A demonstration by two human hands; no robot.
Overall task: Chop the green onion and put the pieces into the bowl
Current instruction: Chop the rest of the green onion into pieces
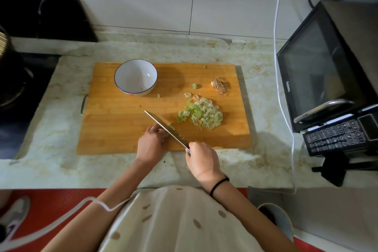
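Right hand (pixel 201 159) grips the knife (pixel 163 126), and left hand (pixel 152 145) pinches the last green onion stub (pixel 166 135) right against the blade, so those fingertips could easily get nicked. The chopped pile (pixel 201 114) sits well apart from the bowl (pixel 135 75), so scooping it over may scatter bits.

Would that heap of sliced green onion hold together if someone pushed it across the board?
Probably not: the heap of sliced green onion is loose thin rings, so it would likely scatter; strays already lie apart on the cutting board. The rings look light, so some may cling to the knife.
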